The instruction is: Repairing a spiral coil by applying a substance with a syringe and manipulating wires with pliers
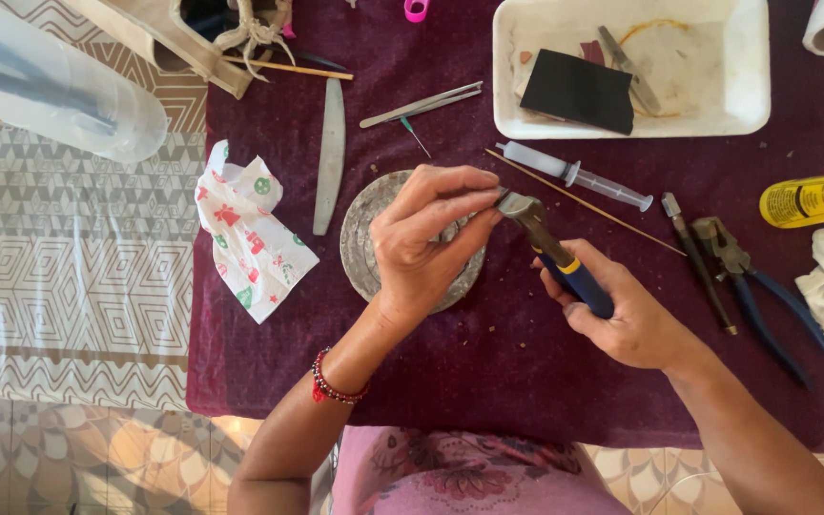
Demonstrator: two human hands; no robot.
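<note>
Here, a maroon cloth (488, 381) covers the table, w/ a white tray (751, 57) at its far edge. A round grey stone disc (360, 238) lies at centre. The left hand (426, 238) hovers over the disc, fingertips pressed together, pinching something too small to identify, prob. a tiny piece. The right hand (627, 319) is wrapped shut round the blue-and-yellow handles of pliers (550, 250), whose head meets the left fingertips. Right of them lie blue-handled pliers (751, 286); beyond, a plastic syringe (574, 175) and a thin wooden stick (584, 200).
</note>
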